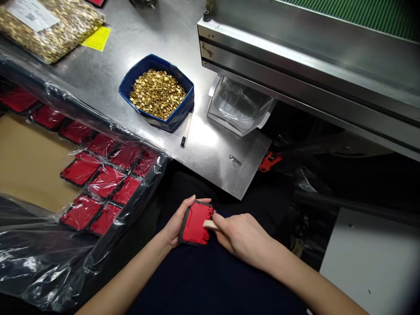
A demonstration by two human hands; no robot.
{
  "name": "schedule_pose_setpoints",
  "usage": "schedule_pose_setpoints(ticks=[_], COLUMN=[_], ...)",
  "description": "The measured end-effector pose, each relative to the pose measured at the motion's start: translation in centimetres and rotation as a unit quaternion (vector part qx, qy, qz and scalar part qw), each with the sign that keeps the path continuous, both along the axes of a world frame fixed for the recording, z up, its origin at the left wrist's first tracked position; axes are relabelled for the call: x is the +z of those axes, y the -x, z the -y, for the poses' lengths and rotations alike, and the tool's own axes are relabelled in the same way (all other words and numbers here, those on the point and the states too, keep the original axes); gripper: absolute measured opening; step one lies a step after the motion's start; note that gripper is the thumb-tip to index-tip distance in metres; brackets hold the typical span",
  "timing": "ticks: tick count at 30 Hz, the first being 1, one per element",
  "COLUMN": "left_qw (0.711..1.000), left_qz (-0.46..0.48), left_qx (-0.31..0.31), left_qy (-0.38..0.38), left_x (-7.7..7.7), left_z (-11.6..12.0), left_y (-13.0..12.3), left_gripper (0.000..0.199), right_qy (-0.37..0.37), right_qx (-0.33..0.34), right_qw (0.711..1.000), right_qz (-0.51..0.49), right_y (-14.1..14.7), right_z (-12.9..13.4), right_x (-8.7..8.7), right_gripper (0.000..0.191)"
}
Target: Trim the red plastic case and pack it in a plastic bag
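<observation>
My left hand [178, 224] is wrapped round the left side of a red plate with a black edge [196, 224], holding it over my lap. In my right hand [244, 238] is a short, pale flat stick [210, 225]. Its tip lies over the right part of the red plate, between two small clusters of raised or cut detail; whether it touches is hard to tell. My right fingers are closed round the stick's other end, which they hide.
A blue bin [188, 105] of small gold metal pieces stands on the metal table [216, 168], near a clear bin [241, 107] and a nail clipper [235, 160]. Left is a plastic-lined crate [144, 188] of red plates. A conveyor frame [295, 65] crosses the upper right.
</observation>
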State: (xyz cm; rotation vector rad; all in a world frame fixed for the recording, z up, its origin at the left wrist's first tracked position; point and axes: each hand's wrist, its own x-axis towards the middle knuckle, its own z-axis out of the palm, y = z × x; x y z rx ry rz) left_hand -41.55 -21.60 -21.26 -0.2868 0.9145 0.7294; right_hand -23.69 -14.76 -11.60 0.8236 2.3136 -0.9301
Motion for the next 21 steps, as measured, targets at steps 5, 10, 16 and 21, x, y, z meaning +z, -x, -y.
schedule_pose_setpoints(ticks=[5,10,16,21], left_qw=[1.0,1.0,1.0,1.0], left_qz=[-0.003,-0.005,-0.011,-0.018], left_qx=[-0.007,-0.013,-0.009,-0.016], left_qy=[-0.016,-0.009,0.003,-0.013], left_x=[-0.05,-0.32,-0.05,0.09], left_z=[0.0,0.06,-0.14,-0.16], left_y=[0.04,-0.01,-0.15,-0.16], left_gripper=[0.055,0.054,0.051,0.053], right_qy=[0.014,0.007,-0.019,-0.019], right_qx=[0.026,-0.01,0.006,0.023], right_qw=[0.999,1.0,0.999,0.999], right_qz=[-0.036,-0.013,-0.027,-0.045], right_y=[-0.1,-0.25,-0.12,-0.19], right_z=[0.0,-0.2,-0.12,-0.08], right_x=[-0.25,-0.29,-0.23,-0.71], right_gripper=[0.018,0.018,0.022,0.022])
